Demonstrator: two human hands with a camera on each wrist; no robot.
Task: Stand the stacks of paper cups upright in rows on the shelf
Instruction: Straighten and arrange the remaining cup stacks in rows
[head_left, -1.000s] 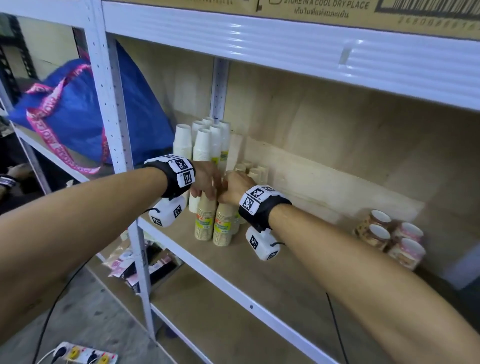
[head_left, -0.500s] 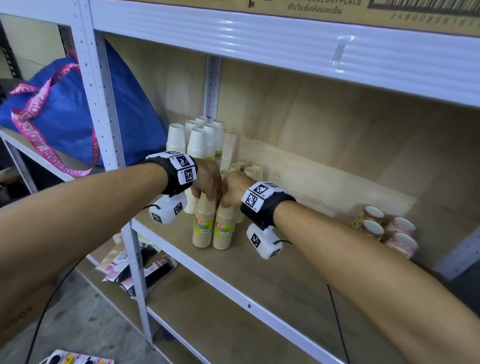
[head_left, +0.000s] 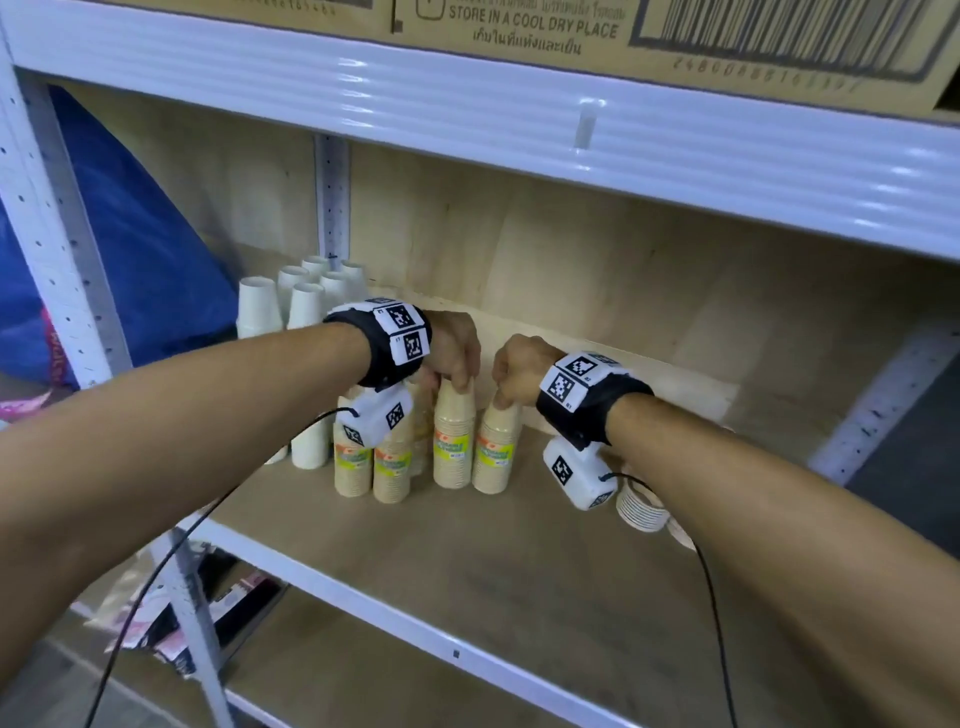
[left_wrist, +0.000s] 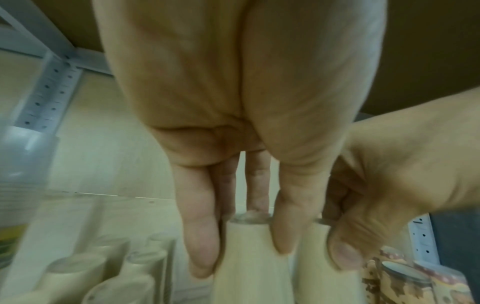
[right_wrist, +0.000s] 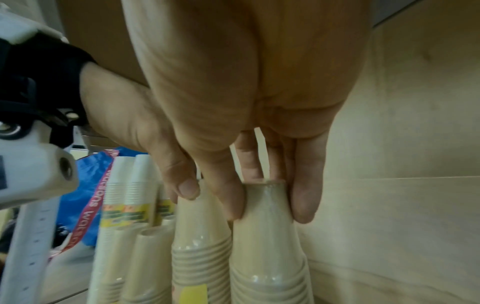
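Note:
Several tan paper cup stacks with yellow labels stand upside down on the wooden shelf (head_left: 519, 561). My left hand (head_left: 457, 358) pinches the top of one tan stack (head_left: 453, 441), fingers (left_wrist: 202, 246) on either side of it (left_wrist: 249, 257). My right hand (head_left: 511, 374) pinches the top of the neighbouring tan stack (head_left: 496, 452) just to the right, its fingers (right_wrist: 303, 201) clasping the narrow end (right_wrist: 265, 236). Two more tan stacks (head_left: 371, 467) stand to the left under my left wrist. Tall white cup stacks (head_left: 306, 322) stand behind, in the left corner.
A stack of patterned cups (head_left: 641, 506) lies on its side right of my right wrist. The upper shelf beam (head_left: 519, 119) carries a cardboard box (head_left: 571, 31). A blue bag (head_left: 145, 249) sits beyond the white upright (head_left: 67, 260). The lower shelf (head_left: 363, 670) holds packets at its left.
The two held stacks have shifted right and apart, leaving two other tan stacks behind on the left. The head view has moved closer and lower.

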